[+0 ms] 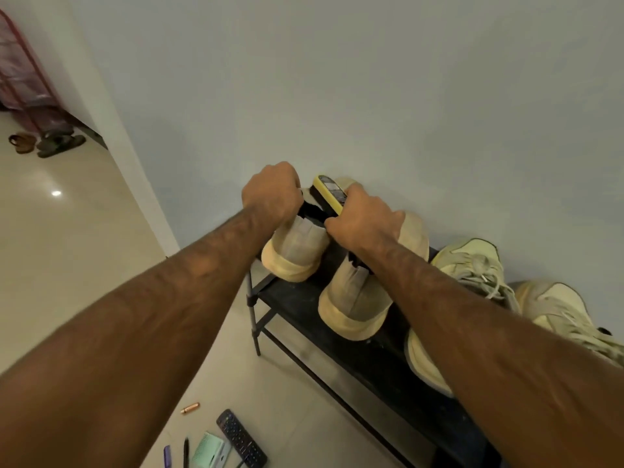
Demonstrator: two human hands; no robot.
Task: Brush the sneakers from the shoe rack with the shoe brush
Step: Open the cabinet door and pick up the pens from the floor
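Note:
A black shoe rack [297, 300] stands against the wall with several pale beige sneakers on top. My left hand [271, 194] grips the leftmost sneaker [297, 251] at its collar. My right hand [363, 219] holds a yellow-backed shoe brush [329, 190] over the front part of that sneaker, bristles down. A second sneaker [354, 302] stands beside it, partly under my right forearm. Further right lie a laced pale-yellow sneaker [472, 261] and another [553, 309].
On the tiled floor at the lower left lie a remote control [241, 437], a mint-green comb [207, 449], pens [185, 452] and a copper-coloured tube [189, 408]. Sandals [59, 143] sit far left by a red rack [23, 72]. The wall is right behind the shoes.

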